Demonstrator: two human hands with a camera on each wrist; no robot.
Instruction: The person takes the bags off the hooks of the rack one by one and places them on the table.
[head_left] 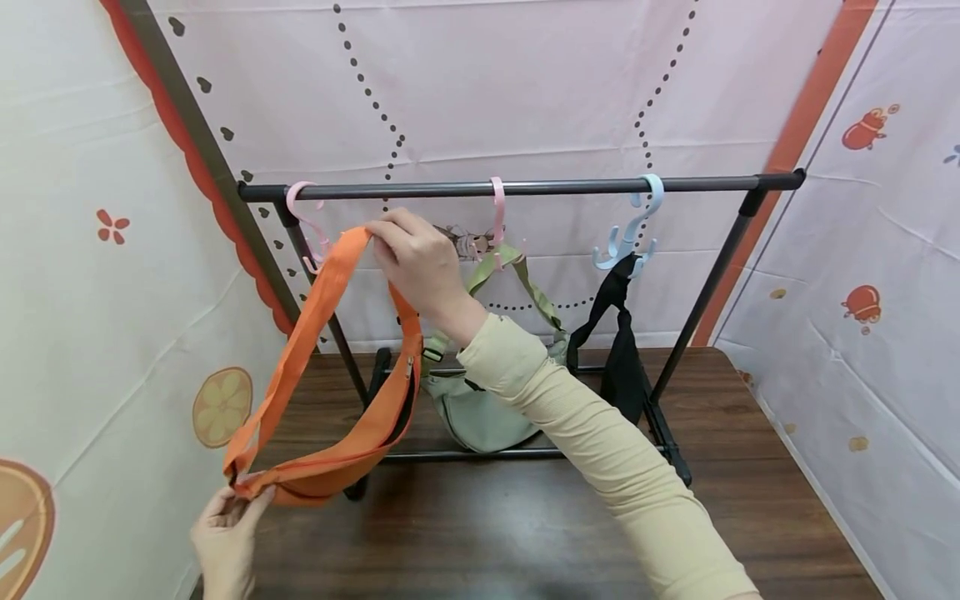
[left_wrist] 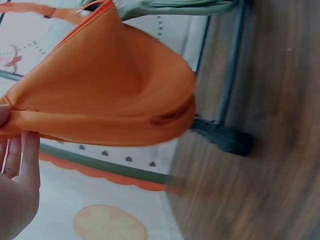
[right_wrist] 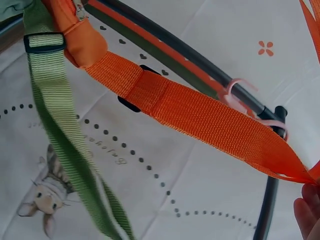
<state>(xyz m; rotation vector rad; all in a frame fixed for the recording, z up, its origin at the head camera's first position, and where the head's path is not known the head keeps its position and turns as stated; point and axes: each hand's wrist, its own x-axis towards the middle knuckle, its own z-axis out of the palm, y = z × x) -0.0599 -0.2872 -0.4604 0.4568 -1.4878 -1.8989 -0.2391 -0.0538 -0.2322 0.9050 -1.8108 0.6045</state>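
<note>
An orange sling bag (head_left: pixel 337 458) with a wide strap is held up in front of the left side of a black rack. My right hand (head_left: pixel 423 267) pinches the top of its strap (right_wrist: pixel 200 120), just below rail height. Low on the left, my left hand (head_left: pixel 228 533) grips the end of the bag between thumb and fingers; the left wrist view shows the bag's orange body (left_wrist: pixel 110 85) stretching away from that hand. A pink hook (head_left: pixel 303 221) hangs on the rail, left of my right hand and behind the strap.
The black rail (head_left: pixel 435 190) also carries a middle pink hook (head_left: pixel 498 208) with a pale green bag (head_left: pixel 483 417), partly hidden by my right arm. At its right, a blue hook (head_left: pixel 633 225) holds a black bag (head_left: pixel 622 367). The rack stands on a wooden table (head_left: pixel 480 525) between printed cloth walls.
</note>
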